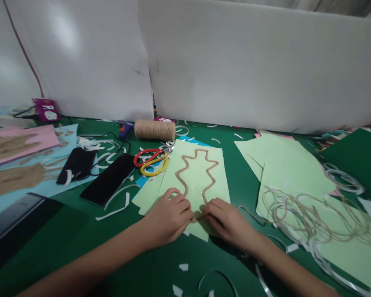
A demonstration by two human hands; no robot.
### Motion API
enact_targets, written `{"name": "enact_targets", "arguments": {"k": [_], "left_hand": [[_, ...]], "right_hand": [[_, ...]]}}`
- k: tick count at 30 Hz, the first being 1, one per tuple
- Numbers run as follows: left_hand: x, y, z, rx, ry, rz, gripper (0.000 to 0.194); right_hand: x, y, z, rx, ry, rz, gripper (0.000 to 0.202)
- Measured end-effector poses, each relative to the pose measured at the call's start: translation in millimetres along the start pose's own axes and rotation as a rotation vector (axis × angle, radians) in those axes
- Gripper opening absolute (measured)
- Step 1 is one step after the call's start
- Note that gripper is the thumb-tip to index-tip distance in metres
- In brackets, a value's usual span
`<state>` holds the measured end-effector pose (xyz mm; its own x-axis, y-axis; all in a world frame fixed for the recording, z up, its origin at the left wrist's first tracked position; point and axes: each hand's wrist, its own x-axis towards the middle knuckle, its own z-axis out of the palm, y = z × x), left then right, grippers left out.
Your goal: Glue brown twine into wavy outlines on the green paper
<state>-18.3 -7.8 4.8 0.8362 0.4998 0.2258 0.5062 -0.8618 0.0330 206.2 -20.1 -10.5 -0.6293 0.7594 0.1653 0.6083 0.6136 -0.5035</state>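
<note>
A light green paper sheet lies in front of me with brown twine laid on it in a jagged, tree-like outline. My left hand rests at the sheet's lower left, fingers closed on the twine near the outline's base. At the lower right, my right hand pinches the same twine, and a short stretch runs between both hands. From the right hand the strand trails off to a loose heap of twine on more green sheets. My fingers hide the bottom of the outline.
Left of the sheet lie red-and-yellow-handled scissors, black phones and paper strips. Behind stand a twine roll and a blue glue gun. Green papers lie to the right. White boards close off the back.
</note>
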Motion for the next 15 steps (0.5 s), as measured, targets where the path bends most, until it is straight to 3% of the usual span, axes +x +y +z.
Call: {"name": "enact_targets", "arguments": {"k": [7,15], "left_hand": [[1.6,1.2,2.7,-0.043,-0.05,-0.021,0.012],[3.1,3.4,1.9,0.014,-0.029,0.013,0.012]], "right_hand": [[1.9,-1.7,0.5,0.065,0.03,-0.011,0.015],[3.6,-0.1,1.1,-0.001,0.057,-0.026,0.015]]}}
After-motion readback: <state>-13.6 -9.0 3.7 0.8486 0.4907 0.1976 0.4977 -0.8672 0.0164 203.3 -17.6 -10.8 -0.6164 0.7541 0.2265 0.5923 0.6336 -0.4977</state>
